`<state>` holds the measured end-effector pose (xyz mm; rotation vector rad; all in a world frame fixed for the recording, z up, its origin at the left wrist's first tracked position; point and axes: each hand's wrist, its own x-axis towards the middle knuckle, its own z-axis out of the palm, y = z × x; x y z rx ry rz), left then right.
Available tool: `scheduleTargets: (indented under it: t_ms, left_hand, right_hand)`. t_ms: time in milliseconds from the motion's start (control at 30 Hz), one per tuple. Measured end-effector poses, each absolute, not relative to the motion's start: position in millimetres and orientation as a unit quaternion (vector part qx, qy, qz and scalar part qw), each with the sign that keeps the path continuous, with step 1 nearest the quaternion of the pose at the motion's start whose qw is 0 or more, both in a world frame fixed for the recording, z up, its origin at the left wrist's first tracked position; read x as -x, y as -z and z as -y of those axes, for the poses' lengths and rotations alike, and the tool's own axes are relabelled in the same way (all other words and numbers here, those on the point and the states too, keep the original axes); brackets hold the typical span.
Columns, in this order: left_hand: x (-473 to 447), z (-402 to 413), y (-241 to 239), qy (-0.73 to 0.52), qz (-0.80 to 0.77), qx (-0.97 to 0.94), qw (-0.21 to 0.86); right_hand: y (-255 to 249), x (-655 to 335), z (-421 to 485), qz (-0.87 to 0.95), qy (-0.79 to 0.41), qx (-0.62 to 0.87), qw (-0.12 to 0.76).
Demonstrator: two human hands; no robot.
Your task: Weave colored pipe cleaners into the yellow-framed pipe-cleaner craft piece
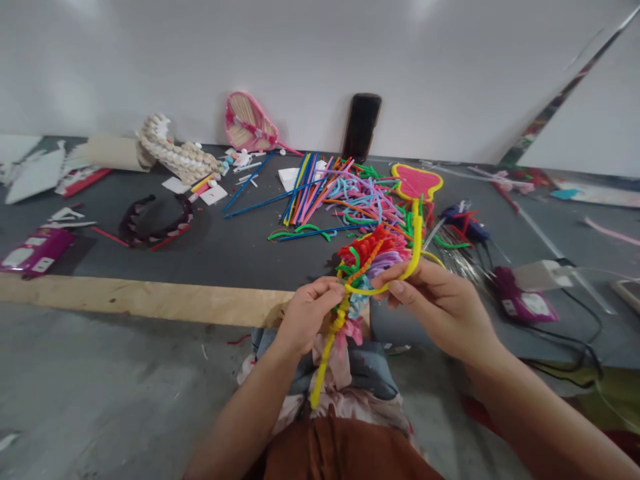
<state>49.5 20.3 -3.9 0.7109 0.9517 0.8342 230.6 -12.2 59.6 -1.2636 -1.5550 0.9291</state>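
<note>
Between my hands, over the table's front edge, is a bundle of looped pipe cleaners in red, orange, purple, blue and pink. My left hand pinches the bundle at its yellow-wrapped stem, whose yellow tail hangs toward my lap. A yellow pipe cleaner runs from that pinch across to my right hand. Thumb and fingers of the right hand are closed on it, and its free end sticks up past them. Part of the stem is hidden behind my left fingers.
Behind the bundle lies a pile of coloured pipe cleaners. A pink and yellow heart-like shape is beside it. A phone leans on the wall. Left are a dark headband and a purple packet; right, a white charger with cables.
</note>
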Motion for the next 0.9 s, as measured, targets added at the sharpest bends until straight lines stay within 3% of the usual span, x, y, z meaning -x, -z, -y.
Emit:
scheduleTargets:
  t_ms: [600, 900]
  left_hand:
    - [-47.9, -18.5, 1.2, -0.385, -0.412, -0.324, 0.76]
    - [-49.2, -29.5, -19.4, -0.284, -0.493, -0.396, 0.721]
  right_hand:
    - [-58.7, -215.1, -3.2, 0.672, -0.381, 0.488, 0.407]
    - [-75.5, -228.8, -25.8, 0.754, -0.296, 0.473, 0.346]
